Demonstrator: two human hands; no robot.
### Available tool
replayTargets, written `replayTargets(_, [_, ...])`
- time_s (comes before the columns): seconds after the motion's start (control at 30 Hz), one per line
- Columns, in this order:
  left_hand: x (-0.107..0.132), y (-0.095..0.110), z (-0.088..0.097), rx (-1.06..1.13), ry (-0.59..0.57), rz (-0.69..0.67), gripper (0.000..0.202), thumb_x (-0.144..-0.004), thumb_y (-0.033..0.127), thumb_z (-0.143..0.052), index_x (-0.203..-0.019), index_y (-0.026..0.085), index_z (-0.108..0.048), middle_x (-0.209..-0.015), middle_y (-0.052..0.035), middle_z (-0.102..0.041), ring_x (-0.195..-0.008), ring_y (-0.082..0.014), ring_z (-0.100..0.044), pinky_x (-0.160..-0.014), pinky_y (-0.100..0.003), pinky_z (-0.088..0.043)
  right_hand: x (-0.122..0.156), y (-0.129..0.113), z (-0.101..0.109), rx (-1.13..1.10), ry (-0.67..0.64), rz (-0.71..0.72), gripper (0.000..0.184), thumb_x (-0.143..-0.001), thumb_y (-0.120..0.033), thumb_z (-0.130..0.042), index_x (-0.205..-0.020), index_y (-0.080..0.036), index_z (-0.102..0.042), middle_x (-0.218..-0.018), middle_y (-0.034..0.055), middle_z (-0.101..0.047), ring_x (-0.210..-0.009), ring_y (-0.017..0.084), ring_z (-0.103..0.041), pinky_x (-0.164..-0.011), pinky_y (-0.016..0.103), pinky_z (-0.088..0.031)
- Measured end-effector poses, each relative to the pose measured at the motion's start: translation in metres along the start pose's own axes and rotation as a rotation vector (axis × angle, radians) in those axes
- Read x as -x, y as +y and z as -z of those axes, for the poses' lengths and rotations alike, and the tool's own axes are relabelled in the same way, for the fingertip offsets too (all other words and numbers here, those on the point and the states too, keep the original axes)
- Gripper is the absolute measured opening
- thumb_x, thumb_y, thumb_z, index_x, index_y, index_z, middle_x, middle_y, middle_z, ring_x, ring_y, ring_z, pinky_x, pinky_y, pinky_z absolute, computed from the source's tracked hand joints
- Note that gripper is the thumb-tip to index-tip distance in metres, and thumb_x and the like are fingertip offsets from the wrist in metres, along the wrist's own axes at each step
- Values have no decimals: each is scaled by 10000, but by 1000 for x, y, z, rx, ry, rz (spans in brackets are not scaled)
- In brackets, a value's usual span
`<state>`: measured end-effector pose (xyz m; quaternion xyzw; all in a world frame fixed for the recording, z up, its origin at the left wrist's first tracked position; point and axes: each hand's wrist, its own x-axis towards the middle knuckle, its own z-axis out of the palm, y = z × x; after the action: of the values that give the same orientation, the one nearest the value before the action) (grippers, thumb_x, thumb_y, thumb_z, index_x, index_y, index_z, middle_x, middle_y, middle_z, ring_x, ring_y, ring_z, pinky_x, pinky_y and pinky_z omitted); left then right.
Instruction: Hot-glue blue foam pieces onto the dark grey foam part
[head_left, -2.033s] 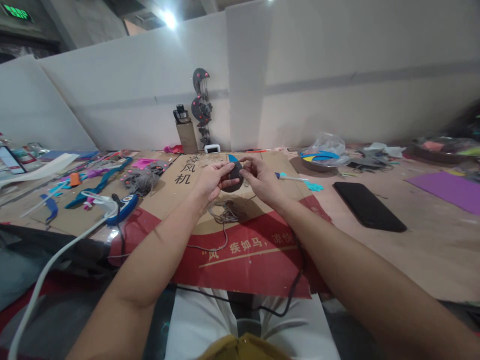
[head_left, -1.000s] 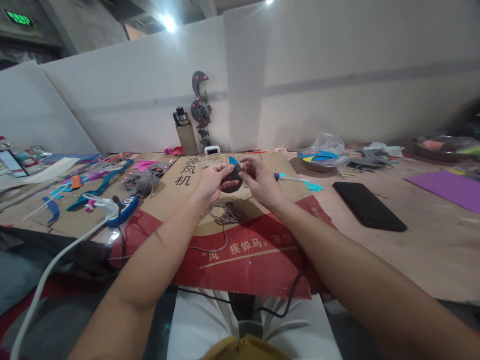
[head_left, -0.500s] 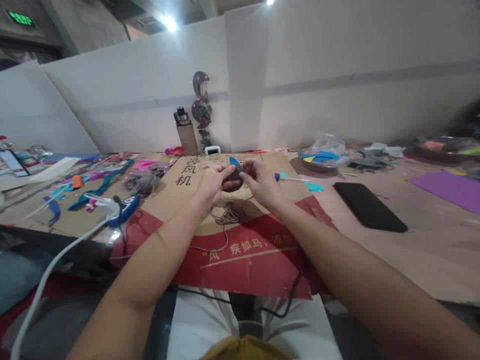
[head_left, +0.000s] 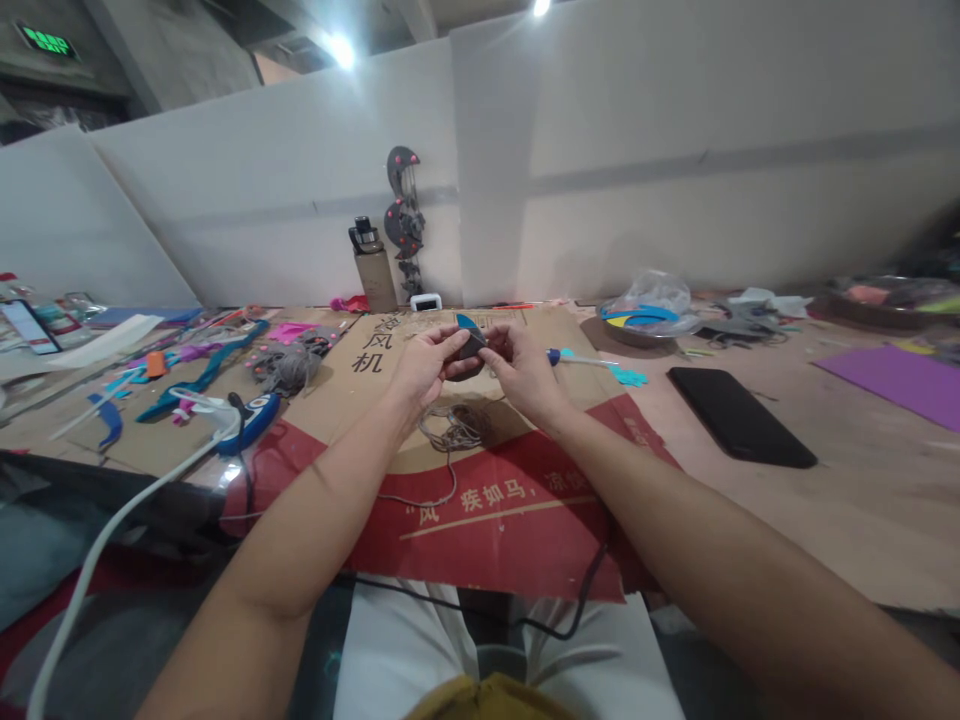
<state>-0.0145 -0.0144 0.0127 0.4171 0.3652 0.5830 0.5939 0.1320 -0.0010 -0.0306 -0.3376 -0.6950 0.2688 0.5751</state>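
Over the cardboard sheet (head_left: 517,520), my left hand (head_left: 433,362) grips a small dark grey rounded piece (head_left: 469,362) with a blue part at its top. Thumb and fingers of my right hand (head_left: 517,362) are pinched together at the piece's right edge, near a thin grey cord. How the cord joins the piece is too small to make out. Below my hands a loose tangle of grey cord (head_left: 456,428) lies on the cardboard, one strand trailing toward the front left.
At left lie a blue-and-white hot glue gun (head_left: 251,425), foam strips and grey yarn (head_left: 289,370). A bottle (head_left: 375,275) stands at the back beside a hanging grey decoration (head_left: 405,210). To the right are a black phone (head_left: 739,415), a bowl (head_left: 645,325) and a purple sheet (head_left: 900,375).
Both hands stay in nearly the same place. The grey piece has turned slightly between my fingers, and the view has shifted a little.
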Motion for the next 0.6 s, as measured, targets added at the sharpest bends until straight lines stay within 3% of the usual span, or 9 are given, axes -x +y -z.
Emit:
replayTargets(0.17, [-3, 6, 5, 24, 73, -30, 45, -788, 103, -672, -829, 110, -656, -768, -42, -703, -654, -110, -668, -626, -232, -590, 0, -2, 2, 49, -76, -23, 156, -872, -366, -539, -894, -212, -553, -798, 14, -590, -741, 157, -534, -711, 304, -422])
replayTargets(0.37, [-15, 16, 27, 67, 224, -85, 32, -776, 104, -662, -770, 123, -636, -712, -29, -682, -635, -94, -645, -678, -247, -594, -7, -23, 19, 204, -351, -87, 465, -949, -487, -371, -696, -195, -629, -701, 47, -632, -720, 183, -593, -698, 308, -425])
replayTargets(0.43, [-19, 17, 33, 83, 256, -98, 51, -753, 99, -671, -766, 130, -633, -693, -25, -679, -625, -95, -645, -671, -244, -594, -12, -24, 31, 351, -294, -144, 485, -955, -482, -369, -684, -192, -647, -714, 71, -653, -733, 202, -613, -704, 318, -426])
replayTargets(0.53, [-20, 18, 36, 77, 270, -91, 70, -733, 86, -671, -757, 134, -626, -674, -21, -675, -616, -97, -647, -651, -234, -591, -18, -13, 54, 677, -69, -249, 410, -911, -458, -473, -660, -182, -642, -689, 109, -651, -731, 237, -616, -683, 336, -421])
replayTargets(0.6, [-18, 18, 34, 64, 258, -80, 75, -730, 78, -670, -748, 134, -623, -676, -24, -677, -613, -99, -649, -634, -225, -587, -18, 2, 64, 789, -46, -337, 337, -817, -463, -613, -663, -166, -655, -656, 132, -643, -745, 265, -621, -677, 347, -429])
